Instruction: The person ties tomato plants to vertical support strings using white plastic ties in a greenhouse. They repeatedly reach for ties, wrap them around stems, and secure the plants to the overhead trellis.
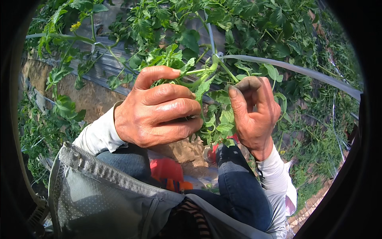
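A tomato plant's green stem (213,66) rises between my hands, with a pale plastic strap (286,66) meeting it at a tie (220,55). My left hand (162,112), fingers curled, closes around leafy growth just left of that stem; the grip itself is hidden behind the fingers. On the other side, my right hand (253,110) has its thumb and forefinger brought together at a thin side shoot (229,71) that slants down from the stem. Toothed tomato leaves (225,122) hang between the two hands.
Another tomato stem (80,38) with a yellow flower (75,26) is clipped to a line at upper left. Plastic mulch film (104,44) covers the bed, beside bare soil (74,89). Dense tomato foliage (268,27) fills the upper right. My bent knees in jeans (238,185) lie below.
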Tool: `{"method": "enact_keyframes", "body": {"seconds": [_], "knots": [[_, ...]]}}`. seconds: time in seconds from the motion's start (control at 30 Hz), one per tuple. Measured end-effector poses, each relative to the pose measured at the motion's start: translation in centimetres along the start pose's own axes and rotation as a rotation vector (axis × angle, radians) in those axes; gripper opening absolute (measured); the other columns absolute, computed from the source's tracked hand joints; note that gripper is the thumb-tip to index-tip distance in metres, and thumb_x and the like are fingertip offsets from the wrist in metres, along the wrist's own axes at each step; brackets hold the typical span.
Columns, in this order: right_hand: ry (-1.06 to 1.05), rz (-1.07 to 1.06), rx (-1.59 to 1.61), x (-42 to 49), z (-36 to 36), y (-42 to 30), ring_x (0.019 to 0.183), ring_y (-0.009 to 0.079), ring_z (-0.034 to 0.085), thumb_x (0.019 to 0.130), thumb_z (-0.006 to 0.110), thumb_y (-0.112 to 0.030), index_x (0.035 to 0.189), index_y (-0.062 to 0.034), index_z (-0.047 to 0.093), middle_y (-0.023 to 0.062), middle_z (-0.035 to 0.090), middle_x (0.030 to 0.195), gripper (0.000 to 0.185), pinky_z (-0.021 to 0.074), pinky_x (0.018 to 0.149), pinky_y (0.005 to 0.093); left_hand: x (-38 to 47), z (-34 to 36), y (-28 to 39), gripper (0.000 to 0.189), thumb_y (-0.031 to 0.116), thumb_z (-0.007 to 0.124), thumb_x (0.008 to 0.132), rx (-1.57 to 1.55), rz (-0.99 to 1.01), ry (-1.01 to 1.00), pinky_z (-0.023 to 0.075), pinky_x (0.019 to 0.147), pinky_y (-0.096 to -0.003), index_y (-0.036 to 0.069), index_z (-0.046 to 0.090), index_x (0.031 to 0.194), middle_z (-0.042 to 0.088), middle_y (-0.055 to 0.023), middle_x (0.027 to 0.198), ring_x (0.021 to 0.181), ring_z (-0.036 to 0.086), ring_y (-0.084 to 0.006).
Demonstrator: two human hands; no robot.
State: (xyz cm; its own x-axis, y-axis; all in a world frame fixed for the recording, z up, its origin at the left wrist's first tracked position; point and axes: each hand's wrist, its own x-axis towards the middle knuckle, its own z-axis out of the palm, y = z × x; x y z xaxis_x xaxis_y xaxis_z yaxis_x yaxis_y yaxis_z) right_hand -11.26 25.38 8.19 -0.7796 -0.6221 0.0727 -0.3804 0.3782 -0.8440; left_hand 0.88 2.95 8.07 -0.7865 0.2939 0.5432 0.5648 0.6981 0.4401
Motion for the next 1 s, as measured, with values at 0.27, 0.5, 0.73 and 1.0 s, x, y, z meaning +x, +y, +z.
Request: {"method": "enact_keyframes", "body": {"seconds": [0.27,0.5,0.73,1.0], "knots": [[0.024,-0.1,0.203,2.8,-2.8,-2.2,0.074,0.005,0.049,0.086,0.08,-0.005,0.118,-0.0039,0.067,0.0031,0.061,0.103,0.034,0.0401,0.066,0.0195,-0.3,0.3,0.1,0.022,0.022,0.072,0.075,0.044,0.043,-0.044,0.0412,0.106,-0.0482,0.021,0.078,0.096,0.072,0.0013,0.111,0.102,0.066,-0.017],[0.096,-0.111,0.056,1.5,-4.5,0.1,0.073,0.0065,0.055,0.085,0.081,-0.005,0.095,-0.0051,0.075,0.0029,0.062,0.1,0.012,0.0403,0.061,0.0212,-1.3,1.1,-0.9,0.029,0.011,0.066,0.096,-0.216,-0.149,0.53,0.0485,0.098,-0.0445,0.002,0.062,0.124,0.068,-0.014,0.114,0.102,0.065,-0.0255],[0.102,-0.103,0.107,0.9,-4.6,0.5,0.072,0.0057,0.056,0.082,0.081,0.0,0.096,-0.0062,0.076,0.0021,0.063,0.1,0.016,0.0408,0.06,0.0211,-5.2,5.4,-2.0,0.017,-0.001,0.062,0.098,-1.113,-1.074,0.258,0.0506,0.081,-0.0264,-0.002,0.064,0.115,0.069,-0.0023,0.1,0.091,0.062,-0.0088],[0.08,-0.098,0.314,0.5,-5.7,-0.4,0.079,0.0057,0.058,0.085,0.08,-0.001,0.097,-0.0034,0.073,0.0039,0.064,0.103,0.014,0.0441,0.06,0.0185,-2.8,7.4,-0.8,0.026,0.003,0.072,0.082,-0.316,-0.59,0.02,0.0504,0.078,-0.0325,0.001,0.07,0.108,0.067,-0.008,0.103,0.088,0.063,-0.0196]]}}
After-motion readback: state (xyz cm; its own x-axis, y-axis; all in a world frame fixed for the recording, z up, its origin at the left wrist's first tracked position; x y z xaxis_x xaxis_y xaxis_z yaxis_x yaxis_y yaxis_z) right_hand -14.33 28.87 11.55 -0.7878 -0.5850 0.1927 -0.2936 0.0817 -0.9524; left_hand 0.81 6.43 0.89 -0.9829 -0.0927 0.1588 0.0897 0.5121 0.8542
